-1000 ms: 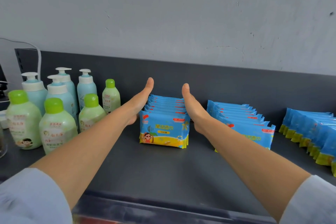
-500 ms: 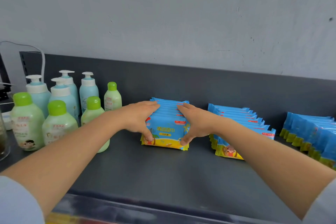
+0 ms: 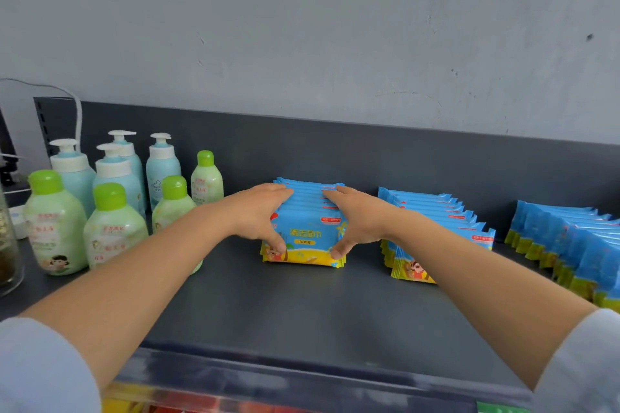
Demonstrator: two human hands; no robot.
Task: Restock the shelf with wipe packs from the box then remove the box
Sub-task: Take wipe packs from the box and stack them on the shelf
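A row of blue and yellow wipe packs (image 3: 304,238) stands upright in the middle of the dark grey shelf (image 3: 302,312). My left hand (image 3: 260,214) holds the row's left side, fingers laid over the pack tops and thumb against the front pack. My right hand (image 3: 355,218) holds the right side the same way, thumb on the front pack's lower right. A second row of wipe packs (image 3: 436,221) leans to the right of it, and a third row (image 3: 570,238) runs along the far right. No box is in view.
Green-capped lotion bottles (image 3: 114,228) and pale blue pump bottles (image 3: 117,168) crowd the shelf's left end. A glass jar (image 3: 8,245) stands at the left edge. A white cable (image 3: 75,104) hangs at the back left. Colourful goods (image 3: 201,399) show below the shelf's front lip.
My hands went from flat against the sides of the middle row to lying over its top with thumbs on the front pack. The view has shifted slightly.
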